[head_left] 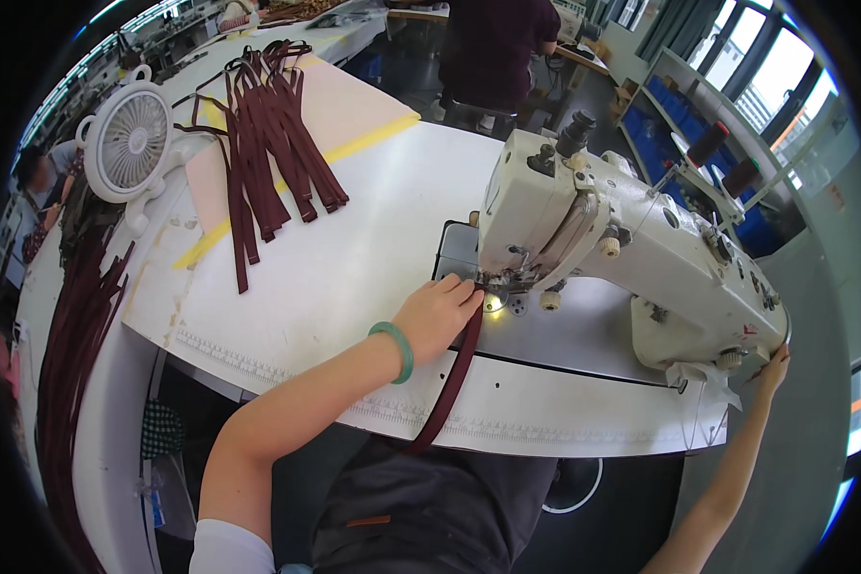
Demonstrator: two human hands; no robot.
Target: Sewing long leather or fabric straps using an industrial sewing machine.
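A small white fan [129, 142] and a pile of maroon straps [268, 134] lie far left. My left hand [440, 316] presses a maroon strap [454, 378] flat, fingers together, at the sewing machine [622, 249] needle. My right hand [773, 368] touches the machine's end; its grip I cannot tell.

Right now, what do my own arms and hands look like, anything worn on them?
Both forearms are bare, with no gloves. The left hand has a smooth, pale green bangle around its wrist, and a white short sleeve shows at the upper arm. The right hand wears nothing visible; no ring, watch or sleeve shows on that arm.
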